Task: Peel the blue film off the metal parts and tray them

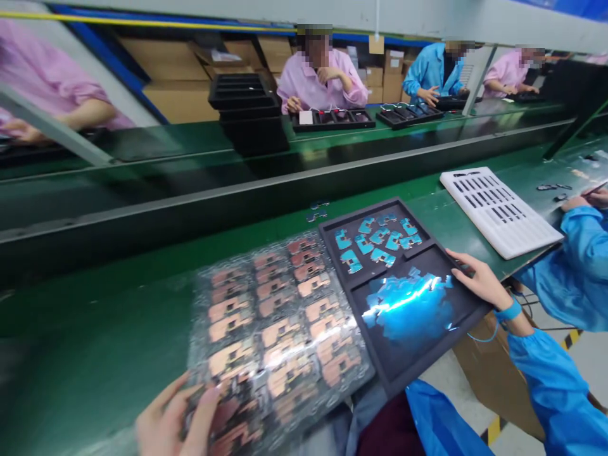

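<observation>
My left hand (173, 418) grips the near corner of a clear plastic sheet (275, 316) that carries several copper-coloured flat parts, lying on the green bench. My right hand (477, 278) rests with fingers stretched out on the right edge of a black two-compartment tray (418, 364). The tray's far compartment holds several small blue-film parts (377, 240). Its near compartment holds a pile of shiny blue film pieces (411, 304). A blue wrist strap with a cord sits on my right wrist.
A white slotted tray (498, 209) lies at the right, beside a co-worker's blue sleeve (577, 266). Across the conveyor belt (190, 183) stands a stack of black trays (247, 111); several people sit there with black trays (332, 118). Cardboard boxes line the back.
</observation>
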Action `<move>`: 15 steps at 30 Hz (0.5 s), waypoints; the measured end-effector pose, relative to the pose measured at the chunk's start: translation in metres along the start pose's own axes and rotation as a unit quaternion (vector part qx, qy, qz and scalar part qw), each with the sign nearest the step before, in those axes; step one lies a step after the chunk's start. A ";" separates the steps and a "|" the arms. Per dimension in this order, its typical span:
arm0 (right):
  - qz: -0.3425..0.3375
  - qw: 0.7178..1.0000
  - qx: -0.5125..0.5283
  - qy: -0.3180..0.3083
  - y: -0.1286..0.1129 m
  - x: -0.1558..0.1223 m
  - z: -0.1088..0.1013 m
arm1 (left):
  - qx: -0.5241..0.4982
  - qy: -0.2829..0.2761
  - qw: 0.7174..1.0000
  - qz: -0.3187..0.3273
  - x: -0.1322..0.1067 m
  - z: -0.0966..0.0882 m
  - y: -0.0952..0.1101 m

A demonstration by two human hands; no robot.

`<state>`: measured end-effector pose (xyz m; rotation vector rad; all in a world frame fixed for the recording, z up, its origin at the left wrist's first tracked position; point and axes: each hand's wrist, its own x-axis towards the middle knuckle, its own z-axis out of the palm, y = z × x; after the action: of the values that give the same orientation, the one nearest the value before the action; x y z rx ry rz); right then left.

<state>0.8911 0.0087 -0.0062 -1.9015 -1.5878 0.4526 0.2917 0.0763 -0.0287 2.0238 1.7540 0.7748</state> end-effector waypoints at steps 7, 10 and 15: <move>0.000 0.996 -0.087 -0.007 0.000 -0.004 0.001 | -0.083 0.071 0.985 -0.134 -0.013 -0.015 0.005; -0.072 0.980 -0.181 0.046 -0.032 -0.016 -0.008 | -0.125 0.091 0.977 -0.148 -0.010 -0.037 0.033; -0.145 0.987 -0.072 -0.013 -0.143 -0.042 0.009 | -0.223 -0.152 0.961 -0.061 0.025 -0.026 0.103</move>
<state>0.7674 -0.0164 0.0741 -1.7334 -1.9219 0.2433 0.3590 0.0814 0.0565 1.6174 1.3690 0.6992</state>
